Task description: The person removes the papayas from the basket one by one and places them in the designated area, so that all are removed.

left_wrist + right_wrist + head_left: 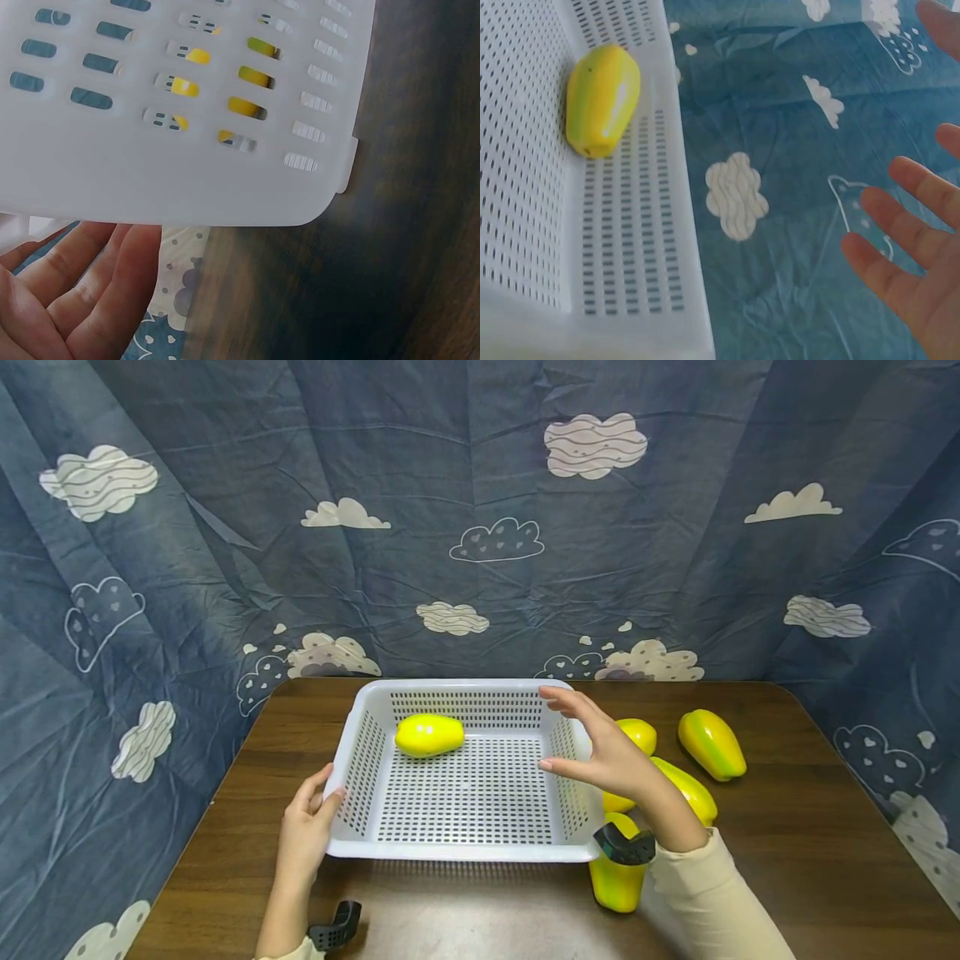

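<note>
A white perforated plastic basket (465,853) stands on the table, with one yellow papaya (430,735) lying near its back left corner. At the basket's left rim, my left hand (303,827) holds on, thumb over the edge and fingers along the outside. In the left wrist view its fingers (112,300) run in behind the basket's edge. My right hand (600,747) is over the right side of the basket, thumb and fingers spread apart with nothing between them. The right wrist view shows these spread fingers (907,232) apart from the basket wall and the papaya (604,101).
Several more yellow-green papayas lie on the brown wooden table (795,860) right of the basket. One papaya (712,745) sits farthest right; another papaya (618,885) is under the right wrist's black strap mount (626,845). A blue cloud-print curtain (495,593) hangs behind.
</note>
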`<state>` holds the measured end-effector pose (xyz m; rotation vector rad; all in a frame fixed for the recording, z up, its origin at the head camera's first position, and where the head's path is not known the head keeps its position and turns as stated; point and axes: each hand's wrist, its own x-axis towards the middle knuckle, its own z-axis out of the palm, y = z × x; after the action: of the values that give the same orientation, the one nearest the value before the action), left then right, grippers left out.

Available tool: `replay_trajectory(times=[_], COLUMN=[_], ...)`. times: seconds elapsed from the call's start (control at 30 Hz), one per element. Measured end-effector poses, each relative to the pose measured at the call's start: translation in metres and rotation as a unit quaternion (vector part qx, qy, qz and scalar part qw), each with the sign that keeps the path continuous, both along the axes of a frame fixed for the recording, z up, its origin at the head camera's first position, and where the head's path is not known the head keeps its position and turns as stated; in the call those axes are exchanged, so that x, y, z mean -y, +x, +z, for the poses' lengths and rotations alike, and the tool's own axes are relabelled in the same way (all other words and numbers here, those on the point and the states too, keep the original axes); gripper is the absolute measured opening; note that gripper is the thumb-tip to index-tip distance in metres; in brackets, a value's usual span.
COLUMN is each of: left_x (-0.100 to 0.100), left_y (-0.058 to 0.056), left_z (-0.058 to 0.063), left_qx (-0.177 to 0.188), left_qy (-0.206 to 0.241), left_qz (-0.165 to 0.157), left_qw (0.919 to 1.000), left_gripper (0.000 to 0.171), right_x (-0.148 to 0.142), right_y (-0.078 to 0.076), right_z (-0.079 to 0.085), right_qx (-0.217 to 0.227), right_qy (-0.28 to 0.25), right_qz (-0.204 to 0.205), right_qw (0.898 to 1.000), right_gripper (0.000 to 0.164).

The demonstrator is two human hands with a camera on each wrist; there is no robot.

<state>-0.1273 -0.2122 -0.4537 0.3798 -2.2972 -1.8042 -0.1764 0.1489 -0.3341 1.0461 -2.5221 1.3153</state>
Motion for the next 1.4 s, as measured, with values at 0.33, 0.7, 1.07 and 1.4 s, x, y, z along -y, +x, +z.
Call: replay_trajectory(times=[0.33, 0.7, 1.07, 1.4], left_x=[0.000, 0.000, 0.000, -0.001], left_y=[0.001, 0.000, 0.001, 0.001], left_z=[0.002, 0.003, 0.003, 0.003], left_qx=[0.002, 0.006, 0.002, -0.002], left_qy=[0.006, 0.005, 0.004, 0.004], left_qz=[-0.002, -0.002, -0.005, 0.000], left_qw=[1.0000, 1.0000, 1.0000, 1.0000], left_gripper=[0.041, 0.041, 0.041, 0.041], right_x=[0.024, 0.055, 0.081, 0.098], right_y=[-0.037, -0.063, -0.084, -0.097], right_z=[-0.031, -0.037, -0.052, -0.071], right_qx=[0.011, 0.031, 0.064, 0.107], right_qy=[0.015, 0.037, 0.060, 0.090], right_qz=[0.035, 0.049, 0.060, 0.028], right_qw=[0.999, 0.998, 0.994, 0.990], right_gripper=[0.078, 0.077, 0.077, 0.078])
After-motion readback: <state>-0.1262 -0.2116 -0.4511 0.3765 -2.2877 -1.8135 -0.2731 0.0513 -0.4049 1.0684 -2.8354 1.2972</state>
